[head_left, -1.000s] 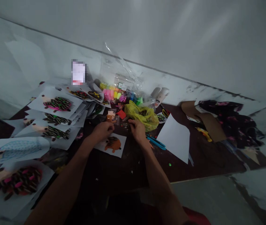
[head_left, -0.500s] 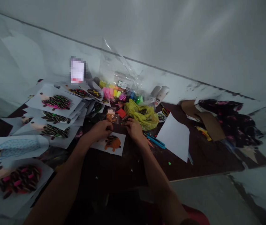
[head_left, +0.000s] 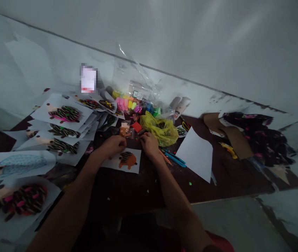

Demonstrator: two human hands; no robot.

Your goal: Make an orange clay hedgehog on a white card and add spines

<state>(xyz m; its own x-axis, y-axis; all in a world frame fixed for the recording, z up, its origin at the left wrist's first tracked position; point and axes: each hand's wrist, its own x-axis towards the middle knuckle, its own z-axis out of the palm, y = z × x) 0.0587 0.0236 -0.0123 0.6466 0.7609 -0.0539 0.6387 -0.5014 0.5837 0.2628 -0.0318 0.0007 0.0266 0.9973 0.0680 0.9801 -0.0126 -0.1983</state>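
Observation:
A small sheet of white paper (head_left: 132, 168) lies on the dark table, bearing an orange clay hedgehog (head_left: 129, 160) partly covered with dark striped strips. At the sheet's upper left, my left hand (head_left: 114, 144) is closed with its fingers curled; whatever they hold is hidden. My right hand (head_left: 149, 144) is beyond the sheet's upper right corner, fingers pinched together by small dark bits beside a yellow plastic bag (head_left: 172, 128). What lies between those fingertips is too small to make out. A clear packet of orange clay (head_left: 124, 131) and a red square (head_left: 136, 126) lie just past the hands.
Stacked papers with hedgehog pictures (head_left: 64, 114) fill the left side. Blue scissors (head_left: 175, 159) and a blank white sheet (head_left: 196, 155) lie to the right. Colourful clay packs (head_left: 130, 104) stand along the wall. Farther right are brown cardboard (head_left: 236, 141) and dark patterned cloth (head_left: 264, 140).
The whole view has shifted very slightly. Both hands stay in nearly the same places, with only slight finger movement, and the hedgehog sheet lies as before.

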